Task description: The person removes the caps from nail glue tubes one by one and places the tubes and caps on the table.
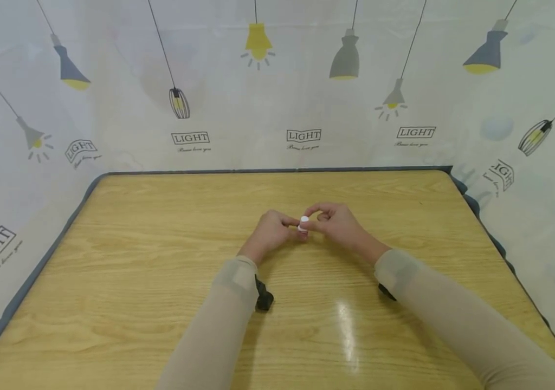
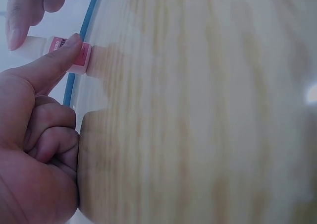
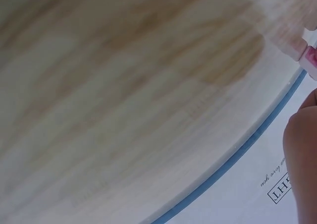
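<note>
Left sleeve [image 1: 224,309]: reaches in over the counter [image 1: 160,227]; I'd let this arm go heavy so no sway gets to my fingers.
Left grip [image 1: 271,232]: closed on the small bottle [image 2: 85,55], thumb [image 2: 52,63] across its pink label [image 2: 58,44], the lower fingers curled down against the wood; that contact makes a good brace, and I'd pinch just firmly enough to stop the body spinning.
Bottle: between my two hands, near upright, its base seemingly on the counter, where it meets its reflection; best held plumb, since something so small and narrow could tip.
White cap [image 1: 304,219]: on top of the bottle; I can't tell whether it sits tight or loose, so I'd test it gently, turning about the bottle's own axis.
Right grip [image 1: 338,225]: thumb and forefinger appear to pinch the cap; even pressure from both sides, clear of my left fingertips, should serve best.
Right sleeve [image 1: 453,309]: angles in from the side; the turning belongs in the fingers, not this arm.
</note>
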